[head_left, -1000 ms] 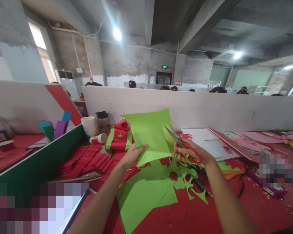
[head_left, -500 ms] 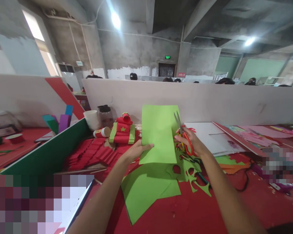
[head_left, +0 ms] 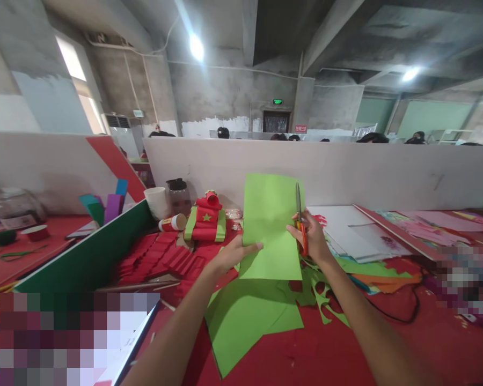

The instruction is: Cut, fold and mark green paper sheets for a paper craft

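My left hand [head_left: 235, 253] pinches the left edge of a light green sheet of paper [head_left: 270, 225], thumb on its front, and holds it upright above the table. Scissors [head_left: 302, 228] with orange-red handles are gripped in my right hand [head_left: 313, 236] at the sheet's right edge. Their blades point up and look closed; whether they touch the paper I cannot tell. My right thumb lies against the sheet. Below, more green paper [head_left: 241, 327] lies flat, with green offcuts [head_left: 324, 297] full of round holes to its right.
A red and green paper model with a star [head_left: 206, 219] stands left of the sheet, beside folded red paper strips [head_left: 156, 257], a white cup [head_left: 156, 201] and a dark-lidded jar [head_left: 178, 195]. A green divider [head_left: 84, 252] runs along the left. White papers [head_left: 358, 233] lie right.
The scissors have turned more upright, their blades coming together against the sheet's right edge. The view has shifted slightly, so the sheet and hands sit a little further right.
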Motion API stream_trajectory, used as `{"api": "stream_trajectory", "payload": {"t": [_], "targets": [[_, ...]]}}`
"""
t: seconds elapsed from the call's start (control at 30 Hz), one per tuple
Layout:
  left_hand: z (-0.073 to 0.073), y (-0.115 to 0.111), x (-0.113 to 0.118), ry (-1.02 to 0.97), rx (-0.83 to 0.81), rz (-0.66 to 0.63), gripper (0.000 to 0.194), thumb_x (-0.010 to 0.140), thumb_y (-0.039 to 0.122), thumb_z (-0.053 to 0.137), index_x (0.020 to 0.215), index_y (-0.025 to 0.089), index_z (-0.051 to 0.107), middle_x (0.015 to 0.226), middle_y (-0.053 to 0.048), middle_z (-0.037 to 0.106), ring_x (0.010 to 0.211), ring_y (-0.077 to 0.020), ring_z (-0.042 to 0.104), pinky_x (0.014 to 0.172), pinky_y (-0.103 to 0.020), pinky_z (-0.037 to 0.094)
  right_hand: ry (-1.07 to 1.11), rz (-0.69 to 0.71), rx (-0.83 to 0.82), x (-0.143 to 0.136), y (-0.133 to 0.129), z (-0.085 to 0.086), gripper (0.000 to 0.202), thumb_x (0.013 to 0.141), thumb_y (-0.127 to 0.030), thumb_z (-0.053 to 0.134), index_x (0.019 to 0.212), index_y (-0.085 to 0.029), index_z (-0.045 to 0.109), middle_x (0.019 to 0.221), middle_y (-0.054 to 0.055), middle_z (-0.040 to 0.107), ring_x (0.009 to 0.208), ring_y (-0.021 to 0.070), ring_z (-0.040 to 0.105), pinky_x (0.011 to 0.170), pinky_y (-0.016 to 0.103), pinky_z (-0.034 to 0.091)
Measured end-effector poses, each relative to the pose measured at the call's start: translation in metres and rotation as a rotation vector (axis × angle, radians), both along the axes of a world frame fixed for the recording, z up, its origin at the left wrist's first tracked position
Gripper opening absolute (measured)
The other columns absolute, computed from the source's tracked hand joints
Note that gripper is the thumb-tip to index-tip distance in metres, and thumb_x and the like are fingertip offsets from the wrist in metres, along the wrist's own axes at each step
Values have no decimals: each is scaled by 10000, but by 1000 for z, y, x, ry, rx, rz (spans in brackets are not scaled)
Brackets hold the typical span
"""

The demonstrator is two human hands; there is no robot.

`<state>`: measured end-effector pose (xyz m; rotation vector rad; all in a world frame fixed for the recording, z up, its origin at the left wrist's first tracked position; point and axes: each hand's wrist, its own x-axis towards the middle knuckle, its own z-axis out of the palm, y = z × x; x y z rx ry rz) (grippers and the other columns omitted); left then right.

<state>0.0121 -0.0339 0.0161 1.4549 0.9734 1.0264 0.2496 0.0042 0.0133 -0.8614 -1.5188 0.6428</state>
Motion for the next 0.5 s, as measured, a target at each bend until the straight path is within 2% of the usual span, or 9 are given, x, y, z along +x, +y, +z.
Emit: {"api": "stream_trajectory", "payload": {"t": [0.17, 0.27, 0.33, 0.4, 0.47, 0.5], "targets": [[-7, 10, -1, -85, -104, 35, 331, 732, 416, 763, 895, 149, 658, 854, -58, 704, 741, -164, 661, 596, -226, 512, 83, -106, 123, 0, -4, 5, 336, 720, -373, 752, 929, -217, 539, 621, -66, 493, 479, 92, 418, 438, 210, 347], [-12, 13, 1, -282, -140, 35, 298, 740, 326, 780, 928, 155, 625, 861, -24, 664, 643, -99, 613, 518, -184, 487, 147, -223, 199, -1, -9, 9, 326, 730, -389, 749, 907, -211, 541, 659, -46, 534, 500, 95, 459, 454, 211, 379], [-15, 13, 5, -454, -167, 46, 309, 726, 242, 797, 948, 166, 596, 808, 10, 635, 576, -70, 575, 517, -180, 500, 208, -295, 243, -3, -11, 10, 339, 729, -402, 750, 903, -206, 536, 669, -41, 548, 505, 94, 476, 460, 209, 389], [-17, 9, 13, -599, -199, 35, 280, 733, 208, 794, 887, 166, 565, 666, 45, 578, 511, -64, 536, 542, -197, 526, 268, -352, 274, -6, -12, 10, 354, 729, -412, 752, 909, -202, 530, 676, -37, 561, 507, 94, 489, 466, 209, 397], [-18, 2, 23, -663, -226, 18, 249, 756, 230, 780, 804, 169, 545, 540, 64, 511, 496, -84, 544, 614, -241, 564, 321, -400, 303, -12, -13, 9, 356, 734, -410, 751, 913, -198, 527, 683, -34, 570, 515, 95, 506, 480, 212, 413], [-17, -1, 29, -654, -239, 29, 237, 758, 240, 780, 808, 165, 560, 543, 44, 542, 541, -110, 589, 658, -267, 578, 336, -418, 319, -15, -14, 8, 352, 736, -405, 751, 910, -196, 528, 684, -33, 572, 522, 97, 515, 490, 215, 423]]}}
